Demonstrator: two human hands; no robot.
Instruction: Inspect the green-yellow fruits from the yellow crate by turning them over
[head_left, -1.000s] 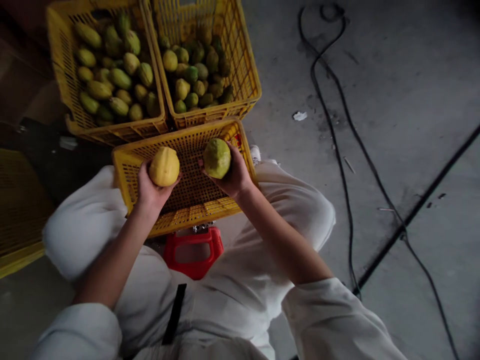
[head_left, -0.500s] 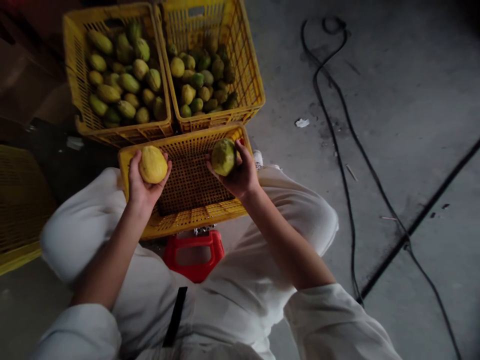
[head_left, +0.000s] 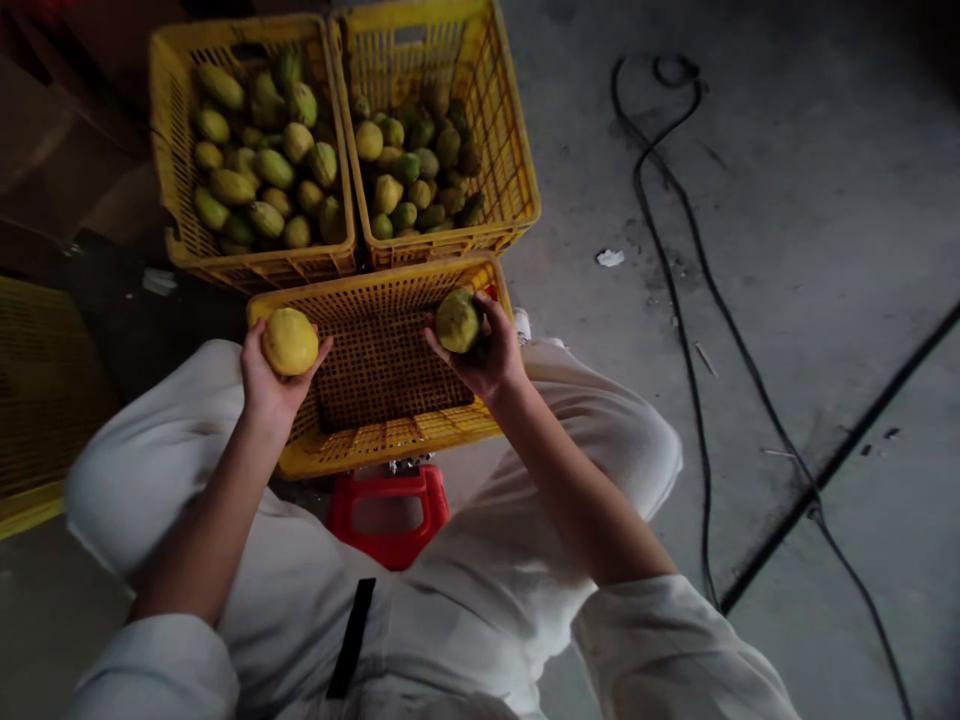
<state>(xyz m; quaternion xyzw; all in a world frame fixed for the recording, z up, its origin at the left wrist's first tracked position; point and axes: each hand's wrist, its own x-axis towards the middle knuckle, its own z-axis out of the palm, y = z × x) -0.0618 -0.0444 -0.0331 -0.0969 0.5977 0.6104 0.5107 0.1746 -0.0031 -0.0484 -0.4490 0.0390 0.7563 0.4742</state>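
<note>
Cupped in my left hand is a round yellow fruit, held over the left end of a yellow plastic crate between my knees. My right hand grips a green, darker-patched fruit above the crate's right end, with the thumb along its upper side. I see the perforated bottom of this crate between the two hands. The exact kind of fruit is not plain. A small red thing shows behind my right thumb, mostly hidden.
Two yellow crates stand beyond, the left one and the right one, both holding several green and yellow fruits. Another yellow crate is at far left. A red plastic piece lies below the near crate. Black cables cross the floor at right.
My left hand has moved slightly left with the yellow fruit, which now shows a rounder side. The right hand keeps hold of the green fruit. The whole view has shifted a little.
</note>
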